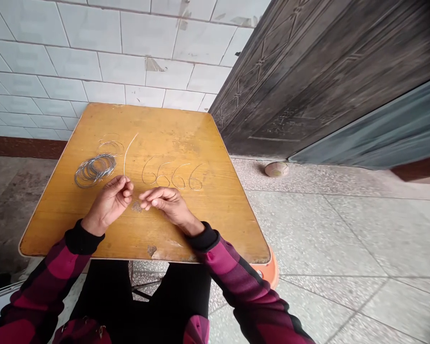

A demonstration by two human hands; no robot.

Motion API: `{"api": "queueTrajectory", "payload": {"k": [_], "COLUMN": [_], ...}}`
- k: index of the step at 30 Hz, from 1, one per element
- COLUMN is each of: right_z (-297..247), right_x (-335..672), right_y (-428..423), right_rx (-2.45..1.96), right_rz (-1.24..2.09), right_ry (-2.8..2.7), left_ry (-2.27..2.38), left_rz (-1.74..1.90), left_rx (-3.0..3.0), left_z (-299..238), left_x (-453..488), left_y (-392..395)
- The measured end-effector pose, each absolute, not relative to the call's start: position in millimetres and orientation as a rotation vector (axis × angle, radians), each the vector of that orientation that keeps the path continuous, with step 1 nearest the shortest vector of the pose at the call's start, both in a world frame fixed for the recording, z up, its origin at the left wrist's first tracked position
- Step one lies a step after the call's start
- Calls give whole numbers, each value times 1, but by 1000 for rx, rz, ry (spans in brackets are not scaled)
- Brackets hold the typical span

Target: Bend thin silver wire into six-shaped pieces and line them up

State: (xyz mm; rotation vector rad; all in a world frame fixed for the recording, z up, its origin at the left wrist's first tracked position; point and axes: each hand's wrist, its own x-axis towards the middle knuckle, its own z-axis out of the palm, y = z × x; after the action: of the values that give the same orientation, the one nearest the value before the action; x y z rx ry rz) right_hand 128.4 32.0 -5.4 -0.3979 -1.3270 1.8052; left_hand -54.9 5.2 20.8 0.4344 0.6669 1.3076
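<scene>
My left hand (111, 200) pinches the lower end of a thin, slightly curved wire (127, 153) that runs up and away over the wooden table (215, 210). My right hand (165, 201) lies just to its right with fingers curled and pressed together; whether it holds anything I cannot make out. A coil of thin wire (94, 168) lies beyond my left hand. Several bent wire loops (174, 176), shaped like sixes, lie in a row beyond my right hand.
The small table stands against a white tiled wall (93, 57). A dark carved door (308, 81) is to the right. A small bowl (276, 169) sits on the stone floor by the door. An orange stool edge (268, 272) shows under the table's right corner.
</scene>
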Motion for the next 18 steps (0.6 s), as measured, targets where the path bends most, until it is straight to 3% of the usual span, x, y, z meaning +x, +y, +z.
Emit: {"api": "queueTrajectory", "payload": {"k": [5, 18], "right_z": [-5, 12], "right_x": [126, 122], "right_y": [31, 32], "right_rx": [-348, -505], "right_rz": [2033, 2120], "right_ry": [-1114, -1089], "left_ry": [656, 695], "left_rz": [1216, 1077], "left_rx": [455, 725], "left_z": [26, 23], "left_x": [-55, -54], "left_y": [3, -2]}}
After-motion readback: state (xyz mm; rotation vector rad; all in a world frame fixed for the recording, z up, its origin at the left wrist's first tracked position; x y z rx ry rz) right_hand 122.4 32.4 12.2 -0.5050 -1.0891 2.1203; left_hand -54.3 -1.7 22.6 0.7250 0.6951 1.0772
